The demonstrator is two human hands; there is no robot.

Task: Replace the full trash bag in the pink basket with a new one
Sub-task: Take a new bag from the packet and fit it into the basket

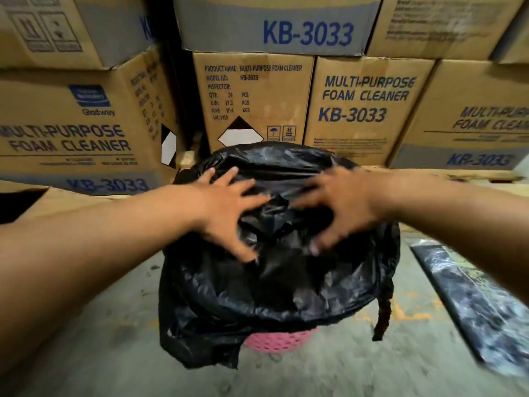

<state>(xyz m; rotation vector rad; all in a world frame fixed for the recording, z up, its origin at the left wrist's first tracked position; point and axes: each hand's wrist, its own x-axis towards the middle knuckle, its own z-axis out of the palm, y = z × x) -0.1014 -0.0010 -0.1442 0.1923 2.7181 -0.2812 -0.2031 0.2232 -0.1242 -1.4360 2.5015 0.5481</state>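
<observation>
A black trash bag (274, 285) covers the pink basket (279, 340); only a strip of the basket's perforated wall shows under the bag's hem. The bag's film hangs down over the rim on the front and sides. My left hand (226, 207) lies spread on the bag's top left, fingers apart and pressing into the plastic. My right hand (340, 207) lies spread on the top right, fingers curled toward a bunched fold (276, 216) in the middle. Neither hand clearly closes around the film.
Stacked cardboard boxes (363, 110) marked "Multi-Purpose Foam Cleaner KB-3033" form a wall right behind the basket. More boxes (71, 130) stand at the left. A flat dark plastic package (475, 305) lies on the concrete floor (114, 353) at the right.
</observation>
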